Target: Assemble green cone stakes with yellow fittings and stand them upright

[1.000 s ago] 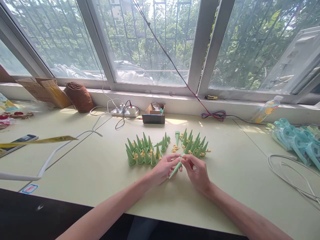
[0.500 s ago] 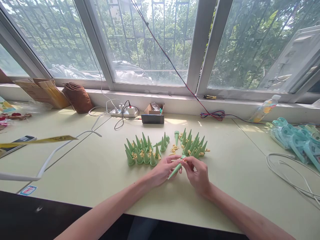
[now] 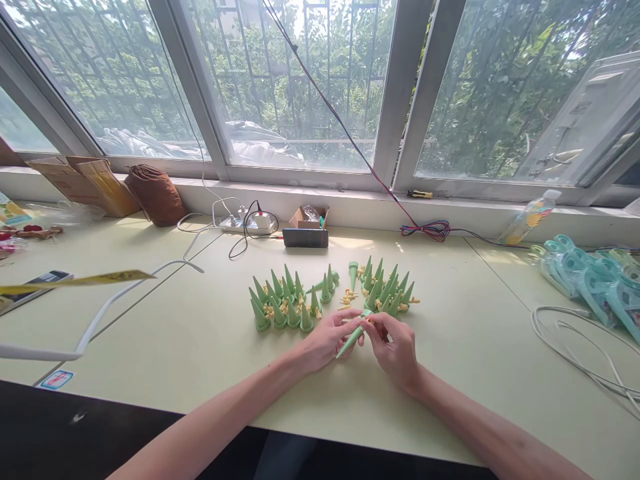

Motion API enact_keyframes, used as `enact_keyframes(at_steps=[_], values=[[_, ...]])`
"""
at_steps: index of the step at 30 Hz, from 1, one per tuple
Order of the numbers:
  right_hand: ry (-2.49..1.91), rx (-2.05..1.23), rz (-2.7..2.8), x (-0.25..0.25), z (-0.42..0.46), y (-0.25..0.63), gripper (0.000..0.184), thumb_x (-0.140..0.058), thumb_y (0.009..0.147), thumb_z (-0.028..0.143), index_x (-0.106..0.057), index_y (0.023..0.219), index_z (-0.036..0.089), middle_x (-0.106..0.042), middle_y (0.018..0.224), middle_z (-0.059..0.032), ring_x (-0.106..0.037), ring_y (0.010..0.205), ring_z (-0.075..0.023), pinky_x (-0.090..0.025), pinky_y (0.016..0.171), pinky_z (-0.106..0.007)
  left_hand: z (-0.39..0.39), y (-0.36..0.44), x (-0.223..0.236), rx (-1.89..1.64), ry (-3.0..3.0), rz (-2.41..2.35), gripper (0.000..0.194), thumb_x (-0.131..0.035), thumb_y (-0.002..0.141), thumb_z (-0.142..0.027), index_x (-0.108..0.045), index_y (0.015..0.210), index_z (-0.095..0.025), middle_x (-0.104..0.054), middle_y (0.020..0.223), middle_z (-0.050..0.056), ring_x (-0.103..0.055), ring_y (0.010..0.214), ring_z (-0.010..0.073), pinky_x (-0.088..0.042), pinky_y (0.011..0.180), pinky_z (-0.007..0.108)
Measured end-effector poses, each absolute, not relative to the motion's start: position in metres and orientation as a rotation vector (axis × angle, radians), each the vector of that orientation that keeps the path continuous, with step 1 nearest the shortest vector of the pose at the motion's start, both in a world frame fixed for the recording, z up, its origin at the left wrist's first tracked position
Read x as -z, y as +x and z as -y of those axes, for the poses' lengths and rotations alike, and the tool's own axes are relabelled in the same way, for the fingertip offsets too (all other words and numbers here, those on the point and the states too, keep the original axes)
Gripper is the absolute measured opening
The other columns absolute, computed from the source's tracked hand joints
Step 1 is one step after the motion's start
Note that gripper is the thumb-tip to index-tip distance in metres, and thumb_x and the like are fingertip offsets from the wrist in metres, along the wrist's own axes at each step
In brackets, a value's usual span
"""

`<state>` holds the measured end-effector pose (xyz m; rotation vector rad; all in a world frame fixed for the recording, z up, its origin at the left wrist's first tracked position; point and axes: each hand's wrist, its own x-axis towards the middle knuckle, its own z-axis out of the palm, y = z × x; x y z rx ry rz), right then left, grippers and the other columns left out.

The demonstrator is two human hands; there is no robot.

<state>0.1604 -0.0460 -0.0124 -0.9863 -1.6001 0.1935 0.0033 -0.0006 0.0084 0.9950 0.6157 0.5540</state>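
Almost nothing shifts from the frame half a second ago; our grip and everything around it look the same. Across the lower half of the frame spreads the pale table [image 3: 210,353], bearing it all. At centre, the left group of cones [image 3: 293,317] and the right group of cones [image 3: 387,293] mostly stand tips up, probably because their wide ends keep them steady. Just below, at lower centre, our left hand [image 3: 326,341] is half curled with its thumb over the held cone [image 3: 351,340], seemingly to steady it. Our right hand [image 3: 399,348] is nearly closed, thumb and fingertips pinching the wide end; whether a small piece sits between them too, we cannot tell. The cone slants between both hands, tip toward the lower left. Smallest are the loose yellow pieces [image 3: 349,298], lying just beyond our fingers between the groups, likely for easy reach
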Motion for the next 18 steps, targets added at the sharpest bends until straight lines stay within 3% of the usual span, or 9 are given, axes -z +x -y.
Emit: enact_keyframes(at_steps=[7, 12, 18], values=[[-1.008, -0.241, 1.602, 0.013, 0.045, 0.16, 0.009, -0.058, 0.093, 0.02, -0.064, 0.086, 0.017, -0.057, 0.054, 0.0036, -0.044, 0.045, -0.0084, -0.038, 0.047, -0.02, -0.001, 0.002, -0.006, -0.575, 1.006, -0.639, 0.048, -0.072, 0.08, -0.046, -0.058, 0.114, -0.015, -0.063, 0.068, 0.001, -0.043, 0.043, 0.0045, -0.025, 0.041, 0.019], [-1.065, -0.236, 1.589, 0.013, 0.042, 0.16, 0.01, -0.057, 0.093, 0.022, -0.062, 0.086, 0.017, -0.054, 0.054, 0.0044, -0.041, 0.045, -0.0085, -0.036, 0.046, -0.02, -0.003, 0.0, -0.009, -0.612, 1.096, -0.736, 0.06, -0.071, 0.08, -0.047, -0.052, 0.128, -0.017, -0.066, 0.074, 0.004, -0.043, 0.043, 0.0049, -0.027, 0.041, 0.019], [-1.139, -0.196, 1.549, 0.013, 0.038, 0.164, 0.018, -0.051, 0.095, 0.025, -0.059, 0.081, 0.017, -0.044, 0.055, 0.0056, -0.035, 0.046, -0.0083, -0.032, 0.046, -0.021, 0.0, 0.0, -0.016, -0.784, 1.457, -0.884, 0.053, -0.061, 0.085, -0.05, -0.054, 0.125, -0.016, -0.062, 0.063, 0.0, -0.048, 0.046, 0.0095, -0.036, 0.046, 0.021]])
